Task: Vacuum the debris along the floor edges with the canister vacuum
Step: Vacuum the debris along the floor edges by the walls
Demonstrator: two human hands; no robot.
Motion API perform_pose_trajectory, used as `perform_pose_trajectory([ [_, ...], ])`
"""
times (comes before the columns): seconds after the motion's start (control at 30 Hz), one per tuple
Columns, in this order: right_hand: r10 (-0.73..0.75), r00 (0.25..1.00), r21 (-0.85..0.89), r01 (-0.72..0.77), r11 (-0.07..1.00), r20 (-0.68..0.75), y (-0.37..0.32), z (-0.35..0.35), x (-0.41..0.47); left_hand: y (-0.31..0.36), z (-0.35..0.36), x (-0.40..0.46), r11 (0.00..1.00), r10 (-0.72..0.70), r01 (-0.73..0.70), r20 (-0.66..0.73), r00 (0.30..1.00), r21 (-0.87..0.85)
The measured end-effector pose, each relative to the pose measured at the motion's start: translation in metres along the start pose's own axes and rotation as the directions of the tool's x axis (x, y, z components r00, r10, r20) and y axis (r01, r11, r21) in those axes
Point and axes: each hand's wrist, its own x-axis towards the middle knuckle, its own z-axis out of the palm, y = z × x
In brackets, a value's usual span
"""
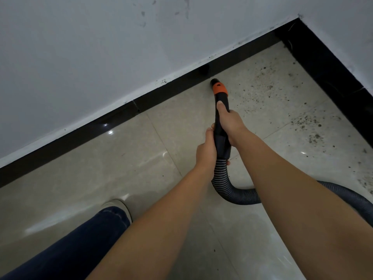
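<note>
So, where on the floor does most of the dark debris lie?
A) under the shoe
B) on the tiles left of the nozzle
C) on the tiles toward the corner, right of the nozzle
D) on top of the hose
C: the dark debris speckles the tiles toward the corner, right of the vacuum nozzle; the tiles left of it look clean.

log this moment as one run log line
left hand + right hand: grip vacuum wand | nozzle: near baseboard | debris: remains right
</note>
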Motion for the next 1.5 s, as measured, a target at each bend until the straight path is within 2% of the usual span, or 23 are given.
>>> perform_pose_trajectory([
  [0.13,0.001,1.0,-0.004,-0.001,1.0,0.028,-0.002,0.0,-0.001,-0.001,0.0,0.001,0.999,0.0,0.0,0.005,1.0,-0.034],
  [0.33,-0.031,0.976,-0.177,0.07,0.982,0.214,0.006,0.012,-0.019,-0.028,-0.001,-0.015,0.973,-0.032,0.009,-0.095,0.995,-0.232],
  [0.47,-0.039,0.964,-0.227,0.102,0.968,0.264,0.012,0.016,-0.029,-0.037,-0.004,-0.025,0.963,-0.026,-0.011,-0.134,0.991,-0.268],
  [0.73,-0.016,0.991,-0.115,0.032,0.993,0.132,0.036,-0.011,-0.041,-0.057,0.006,-0.035,0.986,-0.055,0.042,-0.079,0.995,-0.161],
  [0.97,0.017,0.999,0.0,-0.017,1.0,-0.051,0.074,-0.034,-0.056,-0.079,0.008,-0.052,0.997,-0.074,0.075,-0.021,0.997,0.01],
  [1.13,0.021,0.997,-0.005,-0.021,1.0,-0.072,0.088,-0.033,-0.066,-0.092,0.002,-0.059,0.996,-0.084,0.085,-0.053,0.995,0.022],
  [1.3,-0.031,1.0,-0.11,0.031,0.993,-0.002,0.097,-0.022,-0.072,-0.102,-0.003,-0.069,0.992,-0.097,0.087,-0.11,0.989,-0.094],
  [1.5,0.013,0.992,0.005,-0.012,1.0,-0.129,0.084,-0.037,-0.064,-0.081,0.007,-0.057,0.993,-0.109,0.11,-0.046,0.993,0.037],
])
